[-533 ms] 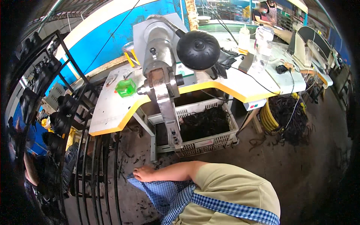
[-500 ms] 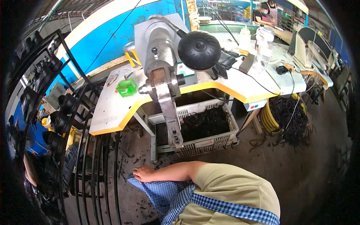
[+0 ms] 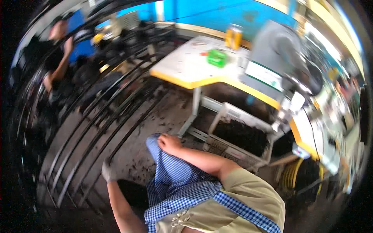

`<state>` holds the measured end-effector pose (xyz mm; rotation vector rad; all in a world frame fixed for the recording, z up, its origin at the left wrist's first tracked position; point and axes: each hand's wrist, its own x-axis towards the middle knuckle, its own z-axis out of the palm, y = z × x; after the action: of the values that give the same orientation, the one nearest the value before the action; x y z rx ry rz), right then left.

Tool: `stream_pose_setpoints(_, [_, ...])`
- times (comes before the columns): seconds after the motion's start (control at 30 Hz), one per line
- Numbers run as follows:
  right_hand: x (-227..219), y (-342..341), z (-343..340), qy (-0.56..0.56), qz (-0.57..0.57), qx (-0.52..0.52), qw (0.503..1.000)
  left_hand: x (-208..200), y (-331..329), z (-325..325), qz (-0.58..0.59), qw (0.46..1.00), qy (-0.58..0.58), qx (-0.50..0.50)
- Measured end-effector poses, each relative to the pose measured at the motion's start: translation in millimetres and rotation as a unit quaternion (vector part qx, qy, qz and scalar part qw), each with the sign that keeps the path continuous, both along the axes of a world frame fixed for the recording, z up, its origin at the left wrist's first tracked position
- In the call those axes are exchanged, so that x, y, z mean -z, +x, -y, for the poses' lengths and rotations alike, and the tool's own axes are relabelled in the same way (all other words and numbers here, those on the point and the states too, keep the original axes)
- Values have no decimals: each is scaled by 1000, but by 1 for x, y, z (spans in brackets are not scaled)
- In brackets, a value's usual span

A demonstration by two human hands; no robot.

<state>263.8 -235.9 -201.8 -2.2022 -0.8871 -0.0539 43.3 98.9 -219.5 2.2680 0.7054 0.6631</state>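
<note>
My left hand (image 3: 107, 172), in a pale glove, is closed around a dark metal bar (image 3: 123, 145) of a rack on the left. Its fingers are blurred. My right hand (image 3: 169, 144) is bare, with its fingers curled on the blue checked apron (image 3: 175, 169) that spreads out in front of me. Some of the right fingertips are hidden in the cloth. Beyond both hands stands a white worktable (image 3: 186, 62) with a yellow edge. A grey machine (image 3: 274, 54) with a metal arm is mounted on it.
A crate (image 3: 233, 155) of black scraps stands under the table. On the tabletop sit a green box (image 3: 217, 58) and a yellow container (image 3: 233, 37). Another person (image 3: 58, 58) is at the far left, behind the rack. A yellow ribbed basket (image 3: 297, 174) is at the right.
My view has swung left, so the table and machine now lie further right. My left hand has come into sight at the rack. The right hand is still on the apron.
</note>
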Motion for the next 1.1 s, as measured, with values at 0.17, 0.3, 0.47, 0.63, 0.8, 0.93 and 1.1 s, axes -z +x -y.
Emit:
stream_pose_setpoints(0.17, [26, 5, -12, -27, 51, -22, 998, -39, 11, 43, 77, 997, -8, 29])
stream_pose_setpoints(0.3, [24, 11, -23, -9, 49, -108, 993, -67, -10, 61, 34, 999, 1, 39])
stream_pose_setpoints(0.47, [18, 7, -35, -46, 98, -204, 973, -57, -43, 84, -119, 986, 55, 99])
stream_pose_setpoints(0.63, [28, 18, -58, -41, 32, -220, 974, -19, -19, 46, -128, 982, -4, 139])
stream_pose_setpoints(0.8, [21, 34, -101, -81, -42, -235, 968, -21, 38, 16, -212, 962, -34, 167])
stream_pose_setpoints(0.93, [8, 42, -127, -140, -88, -180, 970, -37, 67, 1, -282, 939, -102, 168])
stream_pose_setpoints(1.1, [6, 28, -125, -240, -92, -162, 953, -42, 63, -1, -473, 862, -70, 172])
